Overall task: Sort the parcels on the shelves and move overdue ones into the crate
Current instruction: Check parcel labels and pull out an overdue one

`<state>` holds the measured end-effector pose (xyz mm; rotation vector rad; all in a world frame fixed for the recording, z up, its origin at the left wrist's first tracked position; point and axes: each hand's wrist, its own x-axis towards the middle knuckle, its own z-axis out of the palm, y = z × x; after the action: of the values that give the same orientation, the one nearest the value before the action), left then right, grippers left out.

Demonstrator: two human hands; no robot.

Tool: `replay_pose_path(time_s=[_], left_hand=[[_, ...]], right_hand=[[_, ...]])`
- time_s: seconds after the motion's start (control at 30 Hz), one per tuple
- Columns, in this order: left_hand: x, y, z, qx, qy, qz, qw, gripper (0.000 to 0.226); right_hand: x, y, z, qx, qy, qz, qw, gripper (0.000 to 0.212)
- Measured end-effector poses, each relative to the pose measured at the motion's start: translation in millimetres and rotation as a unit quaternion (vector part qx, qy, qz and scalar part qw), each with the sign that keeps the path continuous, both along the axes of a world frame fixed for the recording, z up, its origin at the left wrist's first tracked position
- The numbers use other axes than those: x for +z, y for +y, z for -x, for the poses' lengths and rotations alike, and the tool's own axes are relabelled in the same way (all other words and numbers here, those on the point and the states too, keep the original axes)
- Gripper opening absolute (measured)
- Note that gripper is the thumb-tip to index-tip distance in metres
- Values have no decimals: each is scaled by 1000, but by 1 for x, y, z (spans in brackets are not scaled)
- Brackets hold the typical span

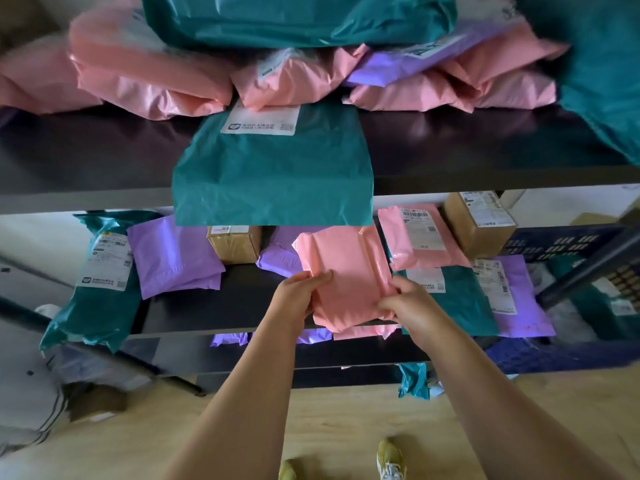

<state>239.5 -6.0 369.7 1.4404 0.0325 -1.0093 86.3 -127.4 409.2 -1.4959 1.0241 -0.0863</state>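
A pink parcel [348, 271] is held over the front of the middle shelf [214, 306], plain side up. My left hand [299, 294] grips its left edge and my right hand [412, 306] grips its right lower edge. Around it on this shelf lie purple parcels [173, 254], a teal parcel [100, 275] at the left, a pink labelled parcel [415, 235], and two cardboard boxes [479, 221]. On the top shelf [86, 157] a teal parcel [273, 168] hangs over the edge, with pink, purple and teal parcels piled behind it. A dark blue crate [561, 355] stands at the right.
A lower shelf [311, 353] holds more purple and pink parcels, mostly hidden. A teal scrap [412, 381] lies on the wooden floor. The shelf's diagonal metal brace [588, 268] crosses in front of the crate. My feet show at the bottom edge.
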Motion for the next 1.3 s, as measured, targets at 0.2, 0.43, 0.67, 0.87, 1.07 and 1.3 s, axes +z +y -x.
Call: replay_pose_path(time_s=[0.2, 0.43, 0.67, 0.87, 1.07, 1.3], left_hand=[[9, -1, 0, 12, -15, 35, 999, 19], [18, 1, -7, -30, -106, 38, 993, 21], [19, 1, -3, -28, -101, 33, 994, 36], [19, 1, 2, -19, -85, 13, 996, 32], [13, 0, 2, -4, -65, 23, 998, 27], [30, 5, 8, 12, -7, 44, 999, 30]], right_hand=[[-4, -6, -6, -51, 27, 68, 996, 19], [8, -14, -19, -154, 16, -174, 973, 51], [13, -13, -13, -143, -81, -378, 911, 51], [9, -14, -5, -100, -148, -379, 908, 36], [11, -13, -5, -73, -110, -304, 944, 18], [6, -17, -5, -80, -124, -197, 969, 27]])
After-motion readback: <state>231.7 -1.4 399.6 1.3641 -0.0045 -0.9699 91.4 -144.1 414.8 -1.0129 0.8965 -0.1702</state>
